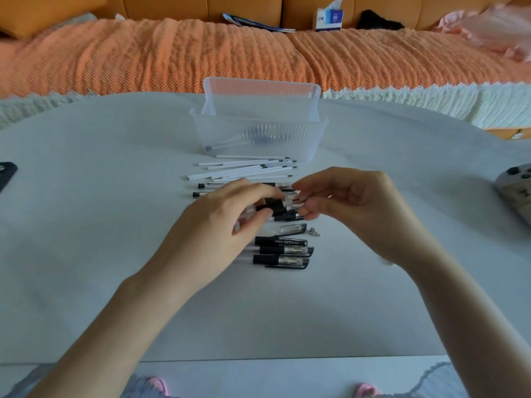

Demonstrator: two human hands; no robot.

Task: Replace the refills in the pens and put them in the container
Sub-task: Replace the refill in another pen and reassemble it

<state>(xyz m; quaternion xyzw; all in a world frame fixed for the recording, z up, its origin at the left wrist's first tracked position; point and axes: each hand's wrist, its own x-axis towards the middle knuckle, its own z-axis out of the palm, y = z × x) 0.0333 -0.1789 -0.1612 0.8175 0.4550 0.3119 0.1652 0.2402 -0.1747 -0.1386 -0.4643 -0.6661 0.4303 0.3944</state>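
Head view, looking down at the desk (86, 254). Left hand (230, 216) pinching a pen (268, 208) by its black grip, thumb and fingers closed on the barrel — steadying it above the row. Right hand (353, 205) meeting it at the tip end, fingertips drawn together on something small there; whether a nib piece or the refill end, cannot tell, blur hiding it. Likely working the tip of this pen so a refill can go in or out.

Lying just beyond the hands, white refills (247, 168) fanned in a loose pile, kept within easy reach. Nearer, capped pens (283, 252) waiting side by side, with a loose cap (293, 228) and a small metal cone (314, 232) set apart beside them — parts probably parked there during assembly. Standing at the far side, the clear container (258, 130) with lid raised, already holding what looks like at least one pen, ready for finished ones.
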